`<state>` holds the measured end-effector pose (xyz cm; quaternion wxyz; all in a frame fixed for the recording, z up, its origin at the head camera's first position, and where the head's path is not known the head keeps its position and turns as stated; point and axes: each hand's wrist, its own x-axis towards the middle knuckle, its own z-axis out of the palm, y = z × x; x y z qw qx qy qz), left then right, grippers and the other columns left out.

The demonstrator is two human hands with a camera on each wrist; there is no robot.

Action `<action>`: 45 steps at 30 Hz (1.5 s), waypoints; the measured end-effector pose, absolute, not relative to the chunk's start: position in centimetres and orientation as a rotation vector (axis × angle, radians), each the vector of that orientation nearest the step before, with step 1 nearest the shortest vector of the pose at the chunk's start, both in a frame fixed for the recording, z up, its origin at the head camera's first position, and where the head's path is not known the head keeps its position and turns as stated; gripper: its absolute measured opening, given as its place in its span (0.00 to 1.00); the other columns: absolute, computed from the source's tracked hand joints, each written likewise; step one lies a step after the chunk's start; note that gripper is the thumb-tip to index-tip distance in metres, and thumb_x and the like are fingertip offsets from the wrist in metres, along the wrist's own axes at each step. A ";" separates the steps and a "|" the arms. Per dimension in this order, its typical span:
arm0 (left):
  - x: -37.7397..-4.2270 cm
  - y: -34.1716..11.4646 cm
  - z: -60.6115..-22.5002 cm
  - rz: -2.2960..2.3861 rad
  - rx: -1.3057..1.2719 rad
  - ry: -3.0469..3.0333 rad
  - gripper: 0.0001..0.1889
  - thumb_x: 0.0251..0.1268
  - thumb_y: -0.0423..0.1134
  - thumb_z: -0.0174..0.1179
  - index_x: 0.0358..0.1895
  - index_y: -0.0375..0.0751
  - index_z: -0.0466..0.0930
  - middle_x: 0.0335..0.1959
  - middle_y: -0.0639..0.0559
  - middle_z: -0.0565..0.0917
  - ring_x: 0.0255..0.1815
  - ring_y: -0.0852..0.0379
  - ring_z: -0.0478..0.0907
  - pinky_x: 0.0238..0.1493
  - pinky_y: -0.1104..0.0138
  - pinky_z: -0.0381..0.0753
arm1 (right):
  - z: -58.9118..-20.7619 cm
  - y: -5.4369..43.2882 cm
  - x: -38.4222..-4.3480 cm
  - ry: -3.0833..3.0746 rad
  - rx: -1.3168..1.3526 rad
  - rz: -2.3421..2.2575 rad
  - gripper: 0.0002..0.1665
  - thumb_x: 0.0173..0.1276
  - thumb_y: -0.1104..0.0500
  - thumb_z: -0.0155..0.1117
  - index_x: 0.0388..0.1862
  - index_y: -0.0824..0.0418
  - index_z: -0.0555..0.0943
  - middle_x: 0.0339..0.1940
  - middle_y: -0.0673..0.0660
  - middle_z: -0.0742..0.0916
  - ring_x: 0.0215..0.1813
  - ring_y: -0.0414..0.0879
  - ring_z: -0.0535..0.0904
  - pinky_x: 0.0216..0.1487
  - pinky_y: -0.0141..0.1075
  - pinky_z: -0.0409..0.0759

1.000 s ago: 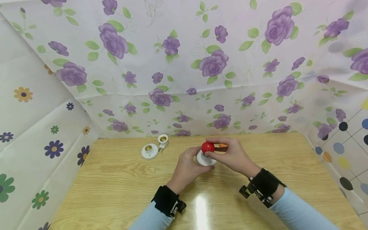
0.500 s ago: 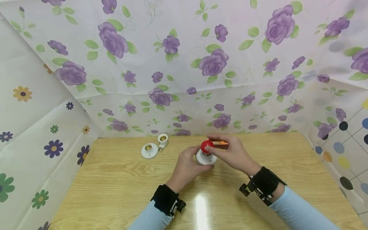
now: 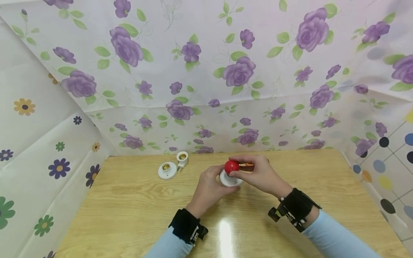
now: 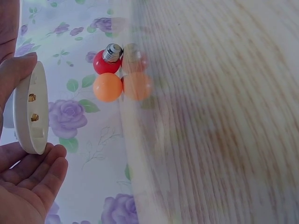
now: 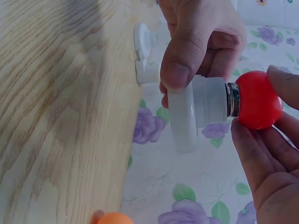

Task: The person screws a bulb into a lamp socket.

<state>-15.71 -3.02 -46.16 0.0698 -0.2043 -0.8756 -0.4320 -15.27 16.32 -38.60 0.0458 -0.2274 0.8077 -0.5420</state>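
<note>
A round white lamp holder [image 3: 229, 182] is gripped by its rim in my left hand [image 3: 209, 186], lifted off the table. In the left wrist view the underside of that lamp holder [image 4: 42, 93] shows brass screws. A red bulb [image 3: 231, 166] stands in its socket, pinched between the thumb and fingers of my right hand [image 3: 264, 177]. Part of the metal base of the red bulb [image 5: 257, 100] shows above the white collar in the right wrist view; how deep it sits I cannot tell.
At the back left of the wooden table [image 3: 138, 215] lie another round lamp holder [image 3: 167, 171] and a plug-in lamp holder [image 3: 182, 158]. A second red bulb [image 4: 105, 63] and an orange bulb [image 4: 108, 87] lie together, mostly hidden behind my right hand in the head view.
My right thumb and fingers have shifted round the red bulb: half a second ago the thumb lay across its front, now it is lower at its side. The left hand holds still.
</note>
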 end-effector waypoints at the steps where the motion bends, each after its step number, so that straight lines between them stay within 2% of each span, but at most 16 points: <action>1: -15.7 -3.0 -46.2 -1.301 -0.614 -2.636 0.35 0.40 0.62 0.70 0.58 0.63 0.74 0.51 0.64 0.79 0.53 0.64 0.75 0.49 0.63 0.79 | -38.6 16.3 -15.2 2.464 -0.692 -1.662 0.25 0.58 0.55 0.69 0.56 0.53 0.78 0.58 0.56 0.81 0.56 0.46 0.79 0.50 0.34 0.81; 5: -15.7 -2.9 -46.2 -1.325 -0.626 -2.626 0.35 0.41 0.62 0.70 0.58 0.64 0.73 0.52 0.63 0.79 0.52 0.63 0.76 0.49 0.60 0.80 | -38.9 16.4 -15.3 2.460 -0.671 -1.692 0.27 0.57 0.54 0.70 0.56 0.56 0.79 0.57 0.55 0.81 0.56 0.46 0.80 0.49 0.32 0.81; 9: -15.7 -2.9 -46.2 -1.345 -0.622 -2.615 0.34 0.41 0.62 0.70 0.58 0.66 0.73 0.52 0.63 0.79 0.53 0.63 0.76 0.49 0.59 0.80 | -38.7 16.2 -15.1 2.448 -0.629 -1.745 0.26 0.57 0.58 0.70 0.55 0.62 0.79 0.56 0.56 0.82 0.55 0.48 0.80 0.47 0.32 0.81; 16: -15.7 -2.9 -45.9 -1.321 -0.562 -2.626 0.34 0.41 0.62 0.70 0.57 0.63 0.75 0.50 0.62 0.80 0.49 0.64 0.77 0.45 0.65 0.80 | -39.1 15.3 -14.8 2.548 -0.559 -1.845 0.25 0.54 0.57 0.73 0.52 0.60 0.80 0.50 0.56 0.84 0.49 0.47 0.83 0.45 0.34 0.82; 24: -15.7 -2.8 -46.1 -1.301 -0.559 -2.619 0.33 0.42 0.62 0.70 0.57 0.64 0.74 0.50 0.63 0.80 0.51 0.65 0.76 0.48 0.67 0.79 | -39.3 14.6 -14.5 2.718 -0.578 -1.830 0.23 0.51 0.58 0.75 0.47 0.60 0.82 0.45 0.56 0.86 0.48 0.47 0.84 0.44 0.36 0.83; 28: -15.8 -2.8 -46.1 -1.296 -0.565 -2.617 0.33 0.41 0.61 0.70 0.57 0.64 0.74 0.51 0.63 0.80 0.52 0.65 0.76 0.49 0.67 0.79 | -40.3 14.7 -15.0 2.715 -0.561 -1.846 0.24 0.49 0.55 0.76 0.47 0.57 0.82 0.44 0.53 0.86 0.48 0.45 0.84 0.44 0.42 0.83; 33: -15.8 -2.8 -46.0 -1.315 -0.555 -2.624 0.34 0.41 0.61 0.70 0.58 0.63 0.74 0.52 0.62 0.80 0.53 0.64 0.76 0.50 0.62 0.80 | -41.2 15.4 -15.7 2.698 -0.563 -1.834 0.29 0.48 0.46 0.75 0.51 0.48 0.80 0.47 0.48 0.85 0.49 0.42 0.83 0.47 0.42 0.82; 36: -15.8 -2.9 -46.0 -1.325 -0.550 -2.624 0.34 0.40 0.61 0.70 0.57 0.65 0.73 0.52 0.62 0.79 0.53 0.63 0.76 0.51 0.60 0.80 | -41.1 16.0 -16.0 2.697 -0.602 -1.784 0.31 0.51 0.43 0.72 0.56 0.45 0.77 0.52 0.47 0.83 0.53 0.44 0.81 0.50 0.43 0.81; 40: -15.9 -3.0 -45.9 -1.325 -0.559 -2.628 0.34 0.41 0.61 0.70 0.57 0.66 0.73 0.52 0.63 0.79 0.54 0.64 0.75 0.51 0.59 0.79 | -40.5 16.7 -16.4 2.623 -0.705 -1.707 0.31 0.56 0.45 0.69 0.60 0.44 0.74 0.59 0.48 0.80 0.59 0.50 0.78 0.55 0.44 0.78; 45: -15.9 -3.1 -45.9 -1.326 -0.602 -2.625 0.34 0.42 0.61 0.70 0.59 0.65 0.73 0.53 0.64 0.79 0.55 0.64 0.74 0.53 0.60 0.78 | -40.0 17.0 -16.5 2.526 -0.804 -1.621 0.28 0.60 0.50 0.67 0.60 0.47 0.75 0.61 0.49 0.79 0.61 0.49 0.76 0.56 0.41 0.78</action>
